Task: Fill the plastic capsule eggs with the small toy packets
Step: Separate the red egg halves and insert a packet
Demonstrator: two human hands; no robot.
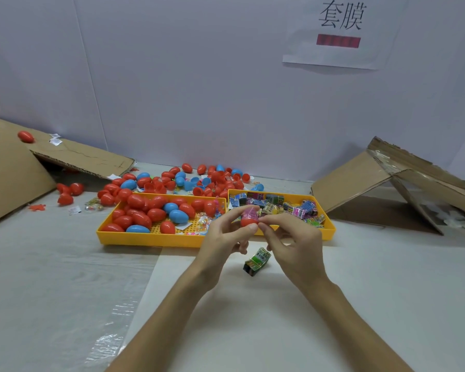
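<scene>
Red capsule egg half (249, 220) held upright above the table, long axis near vertical, rounded closed end down and toward the near side, open end up. Pink toy packet (250, 212) standing out of the open end, glossy and crinkled, roughly in line with the egg's axis. Shell smooth, shiny, plain red.

Left hand (222, 244) raised from the near left, forearm slanting up toward the middle, fingers curled, thumb and forefinger clamped on the egg half's lower left side. Right hand (293, 242) raised from the near right, palm turned left, fingertips (263, 220) pinched together against the packet and the egg's upper right rim. Both hands held just near of the yellow trays.

Below the hands, lying on the table: a green packet (257, 260), long axis running from near left to far right, tilted, barcode face up.

Left yellow tray (145, 237) holding closed red and blue eggs (156, 210) lying on their sides at mixed angles. Right yellow tray (329, 229), touching it side by side, holding a heap of printed packets (279, 205). Farther back, a loose scatter of more red and blue eggs (199, 179) and open halves against the white wall. Flattened cardboard (360, 183) at far right and more cardboard at far left.
</scene>
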